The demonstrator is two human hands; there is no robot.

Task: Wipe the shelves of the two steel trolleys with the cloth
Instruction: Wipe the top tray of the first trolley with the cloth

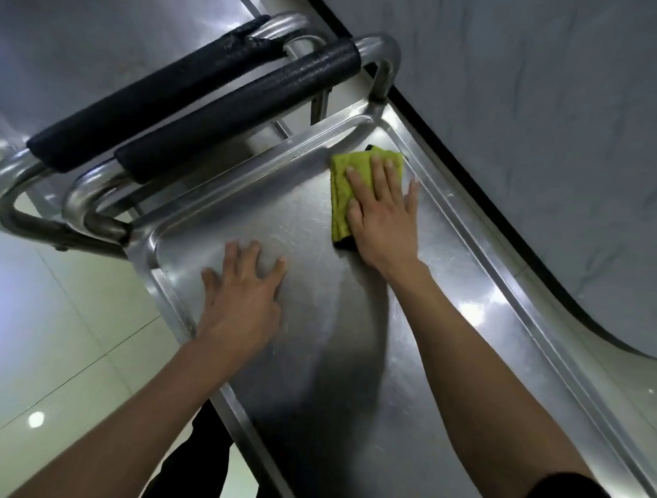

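A folded yellow-green cloth (347,191) lies on the top shelf (317,323) of the near steel trolley, close to its far right corner. My right hand (386,217) presses flat on the cloth with straight fingers. My left hand (243,294) rests on the bare shelf near the left rim, fingers spread. The near trolley's handle with a black foam grip (235,111) crosses above the shelf's far end. Behind it sits the second trolley's handle (150,93), and its steel top (103,28) fills the upper left.
A grey surface with a dark edge (547,126) runs close along the shelf's right rim. Pale floor tiles (37,331) show at the left. A raised rim surrounds the shelf. My dark trouser leg (200,460) is below the shelf's near left edge.
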